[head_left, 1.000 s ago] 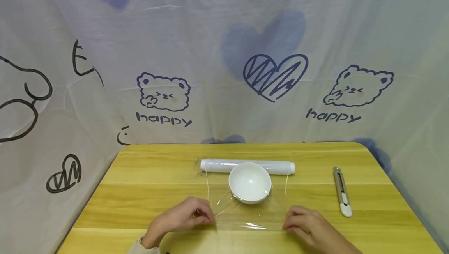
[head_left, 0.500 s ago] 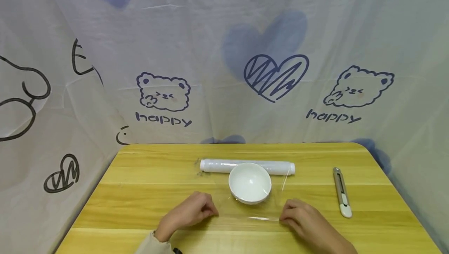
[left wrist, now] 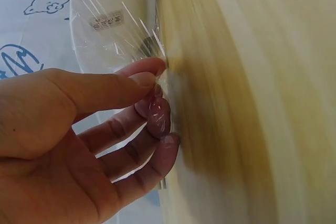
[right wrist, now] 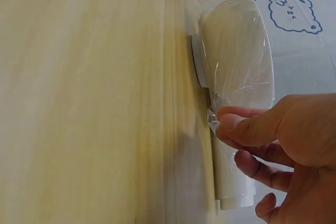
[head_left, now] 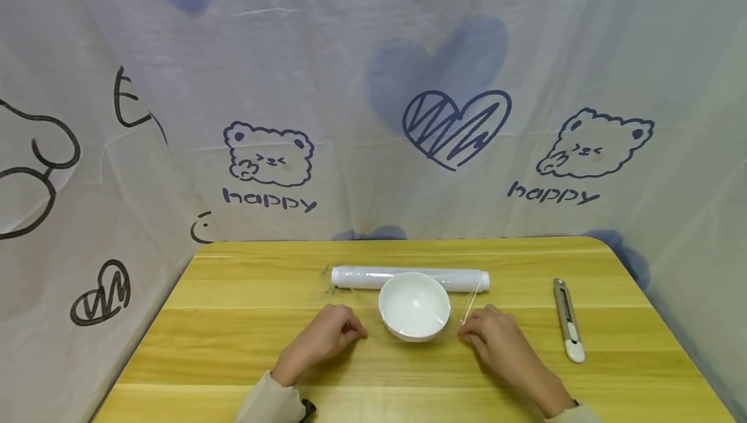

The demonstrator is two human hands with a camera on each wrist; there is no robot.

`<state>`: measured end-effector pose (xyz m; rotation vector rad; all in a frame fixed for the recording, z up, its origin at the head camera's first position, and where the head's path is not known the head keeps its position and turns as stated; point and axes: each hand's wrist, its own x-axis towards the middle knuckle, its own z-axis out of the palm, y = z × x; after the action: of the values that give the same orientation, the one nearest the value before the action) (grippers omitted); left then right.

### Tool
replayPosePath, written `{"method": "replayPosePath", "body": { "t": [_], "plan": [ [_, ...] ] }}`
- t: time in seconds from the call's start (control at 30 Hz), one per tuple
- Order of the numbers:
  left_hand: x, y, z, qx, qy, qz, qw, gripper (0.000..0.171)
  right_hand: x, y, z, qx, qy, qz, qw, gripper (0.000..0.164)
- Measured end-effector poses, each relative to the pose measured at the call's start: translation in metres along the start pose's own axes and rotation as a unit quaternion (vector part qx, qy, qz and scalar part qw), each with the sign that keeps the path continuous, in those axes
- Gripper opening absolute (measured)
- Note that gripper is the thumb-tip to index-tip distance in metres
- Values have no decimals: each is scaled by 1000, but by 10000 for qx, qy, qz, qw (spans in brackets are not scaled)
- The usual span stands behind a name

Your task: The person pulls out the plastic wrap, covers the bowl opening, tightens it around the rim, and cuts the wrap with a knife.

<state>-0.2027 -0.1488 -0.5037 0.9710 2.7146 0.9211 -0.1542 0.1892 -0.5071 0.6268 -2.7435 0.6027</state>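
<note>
Clear plastic film [right wrist: 236, 77] seems already drawn over the round, glossy white bowl [head_left: 414, 306] towards the yellow wooden table's far edge [head_left: 262, 251], pinched by left hand [head_left: 323, 335] and right hand [head_left: 498, 342], though separating it from the white cylindrical roll [head_left: 362, 277] looks undone.

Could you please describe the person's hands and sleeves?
The left hand and right hand wear no gloves. A beige left sleeve and a beige right sleeve end near the wrists; a small black item, unclear what, shows by the left one.

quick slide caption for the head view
Left hand and right hand pinch clear film on either side of a white bowl, with a roll behind it.
</note>
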Motion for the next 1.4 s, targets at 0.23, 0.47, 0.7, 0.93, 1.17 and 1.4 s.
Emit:
{"method": "replayPosePath", "body": {
  "t": [0.23,0.47,0.7,0.93,1.17,1.4],
  "plan": [
    [11,0,5,112,401,-202,9989,12,11,-1,10,808,-39,589,9950,16],
    [20,2,10,-79,651,-415,9970,9,19,0,22,1522,5,1001,9833,18],
    [25,1,12,-952,686,-513,9918,13,23,4,26,3075,77,1693,9363,7],
    [27,-1,14,-2963,179,-450,9539,26,25,1,25,4713,-96,2521,8452,22],
    [28,-7,22,-4806,-129,-640,8745,34,27,-5,22,5577,-94,3124,7689,34],
    [25,-7,28,-5913,-185,-969,8004,35,26,-9,19,5905,-259,3405,7312,51]
  ]
}}
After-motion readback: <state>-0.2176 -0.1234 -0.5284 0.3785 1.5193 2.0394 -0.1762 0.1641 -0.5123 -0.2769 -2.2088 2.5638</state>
